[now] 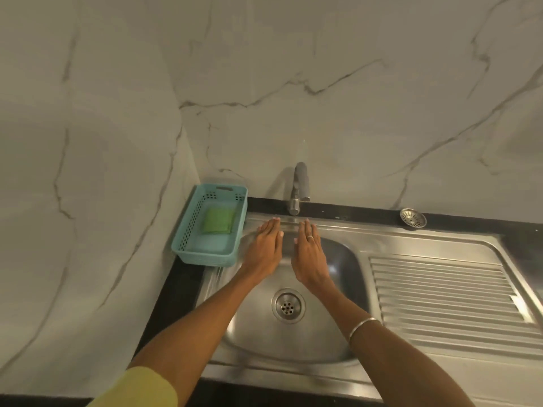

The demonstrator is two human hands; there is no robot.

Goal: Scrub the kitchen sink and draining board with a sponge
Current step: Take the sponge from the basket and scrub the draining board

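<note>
A steel sink (343, 259) with a round drain (288, 305) sits in a dark counter, and its ribbed draining board (446, 292) lies to the right. Both my hands reach out flat over the back of the basin, below the tap (298, 189). My left hand (264, 246) and my right hand (308, 254) have straight fingers and hold nothing. A green sponge (219, 221) lies in a teal plastic basket (188, 227) left of the sink, just beyond my left hand.
A metal sink strainer (412, 218) lies on the dark ledge behind the draining board. Marble-look walls close in at the back and on the left. The basket stands in the corner against the left wall.
</note>
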